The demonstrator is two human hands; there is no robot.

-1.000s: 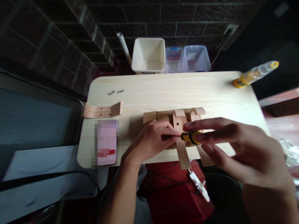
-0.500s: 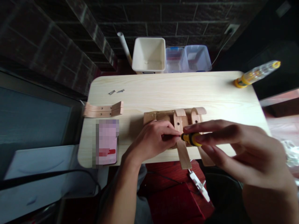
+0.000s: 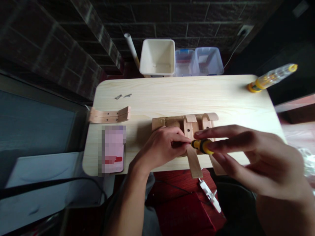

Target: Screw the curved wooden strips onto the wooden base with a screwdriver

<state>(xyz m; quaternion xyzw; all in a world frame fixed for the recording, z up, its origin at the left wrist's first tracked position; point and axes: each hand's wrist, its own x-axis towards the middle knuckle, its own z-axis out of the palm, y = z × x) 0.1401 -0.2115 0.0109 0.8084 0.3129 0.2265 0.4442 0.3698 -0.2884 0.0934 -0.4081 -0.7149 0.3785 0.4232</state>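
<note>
A screwdriver [image 3: 205, 146] with a yellow and black handle is pinched between the thumb and fingers of my right hand [image 3: 261, 160]. Its front end points left over a curved wooden strip [image 3: 195, 164], which has a dark hole near its bent top. At that front end, the thumb and forefinger of my left hand [image 3: 159, 146] are pressed together; whatever sits between them is hidden. Beneath the hands lies a brown block-like piece [image 3: 158, 123], partly wrapped in shiny tape. A second curved strip [image 3: 208, 117] rests across it, mostly covered by my right hand.
Two joined curved wooden pieces [image 3: 109, 116] lie at the table's left edge, above a phone [image 3: 114, 150]. Small metal bits [image 3: 118, 97] are behind them. A clear, yellow-ended tube [image 3: 273, 78] stands at the back right. Bins [image 3: 157, 70] stand beyond the table [image 3: 187, 95].
Both hands and the screwdriver hold nearly the same pose. The whole view has shifted very slightly.
</note>
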